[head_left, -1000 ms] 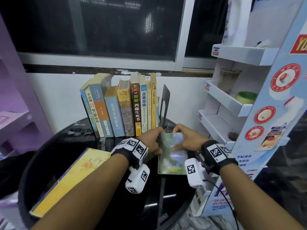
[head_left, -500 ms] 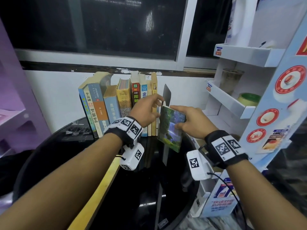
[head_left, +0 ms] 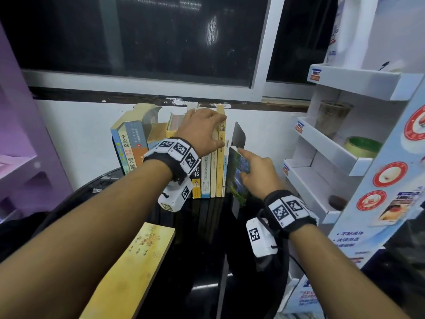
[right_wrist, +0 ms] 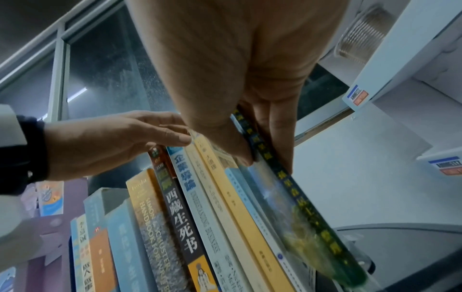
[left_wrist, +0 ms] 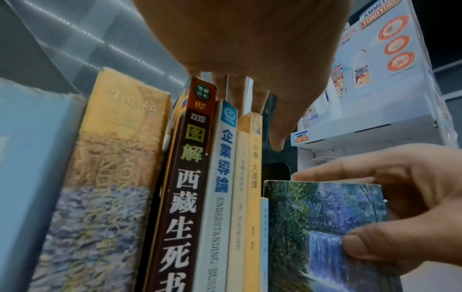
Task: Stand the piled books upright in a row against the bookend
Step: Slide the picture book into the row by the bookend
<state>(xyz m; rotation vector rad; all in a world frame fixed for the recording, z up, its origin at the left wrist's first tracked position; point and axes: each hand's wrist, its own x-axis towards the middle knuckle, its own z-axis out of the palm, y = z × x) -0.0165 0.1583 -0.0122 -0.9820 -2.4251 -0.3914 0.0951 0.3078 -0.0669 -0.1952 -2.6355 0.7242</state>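
Bookend [head_left: 238, 134] lower part hidden behind waterfall book [head_left: 238, 174]. Left of bookend, row [head_left: 207, 178] spines partly covered by left hand [head_left: 202, 132]. Yellow book [head_left: 128, 272] cut by bottom edge.

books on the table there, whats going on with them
A person is shelving books upright on a round black table. The right hand grips a small waterfall-cover book and is slotting it between the row of standing books and the dark bookend. The left hand rests over the tops of the row, steadying it. A yellow book lies flat near the table's front edge, not yet stood up.
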